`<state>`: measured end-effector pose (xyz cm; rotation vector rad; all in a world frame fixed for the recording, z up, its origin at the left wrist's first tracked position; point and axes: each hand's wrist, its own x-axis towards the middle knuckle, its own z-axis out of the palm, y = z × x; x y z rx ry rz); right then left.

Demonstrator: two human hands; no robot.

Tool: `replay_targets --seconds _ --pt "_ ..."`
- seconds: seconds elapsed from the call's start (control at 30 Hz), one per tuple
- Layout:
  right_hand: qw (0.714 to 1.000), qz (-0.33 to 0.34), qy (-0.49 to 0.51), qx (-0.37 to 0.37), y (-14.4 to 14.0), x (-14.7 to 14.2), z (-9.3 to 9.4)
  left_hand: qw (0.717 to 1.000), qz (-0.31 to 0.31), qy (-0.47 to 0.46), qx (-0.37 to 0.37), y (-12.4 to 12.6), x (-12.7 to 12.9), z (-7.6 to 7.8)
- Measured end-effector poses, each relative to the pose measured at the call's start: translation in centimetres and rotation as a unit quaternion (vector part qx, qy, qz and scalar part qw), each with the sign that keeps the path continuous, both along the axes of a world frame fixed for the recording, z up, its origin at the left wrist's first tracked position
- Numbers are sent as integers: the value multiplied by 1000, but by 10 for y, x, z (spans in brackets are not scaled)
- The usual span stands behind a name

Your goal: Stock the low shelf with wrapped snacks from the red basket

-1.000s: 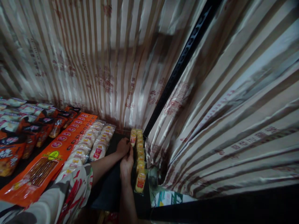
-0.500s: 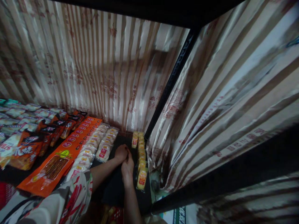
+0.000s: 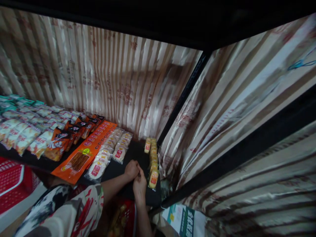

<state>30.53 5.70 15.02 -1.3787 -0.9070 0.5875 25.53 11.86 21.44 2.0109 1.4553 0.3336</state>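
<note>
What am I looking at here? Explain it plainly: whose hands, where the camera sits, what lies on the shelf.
The view comes from a camera worn on a person's head, looking down at their own bare hands. The left hand and right hand meet over a dark shelf; whether they hold anything is too small to tell. Beside the right hand runs a row of small yellow snack packets. Further left lie white packets with red labels and a long orange packet. Striped shiny paper lines the walls.

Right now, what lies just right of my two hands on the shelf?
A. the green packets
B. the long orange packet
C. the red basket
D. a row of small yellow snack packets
D: the row of small yellow snack packets runs along the shelf's right edge, beside the right hand and left hand.
</note>
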Motion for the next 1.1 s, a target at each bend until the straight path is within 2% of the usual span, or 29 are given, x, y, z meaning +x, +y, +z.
replay_targets --seconds 0.23,0.43,0.53,0.63,0.73,0.83,0.97,1.1 --pt "998 1 -44 -44 -33 -22 -2 1000 8 -15 -4 -30 -24 -5" --pt "994 -21 -96 -52 -66 -42 1 999 -5 -53 4 -59 -47 -7" --pt "984 -36 -170 -32 -85 -51 -2 997 -13 -82 8 -79 -63 -8" --pt "967 -14 -254 -14 -101 -58 -6 995 -12 -103 9 -98 -84 -14" --pt "956 61 -285 -33 -110 -70 -12 995 -2 -101 10 -112 -110 -28" --pt "950 142 -264 -83 -112 -87 -25 999 2 -51 -16 -119 -139 -53" --pt "931 239 -197 -191 -113 -107 -58 991 -13 43 -130 -128 -179 -90" --pt "930 243 -149 -232 -116 -114 -88 982 19 63 -176 -138 -210 -116"
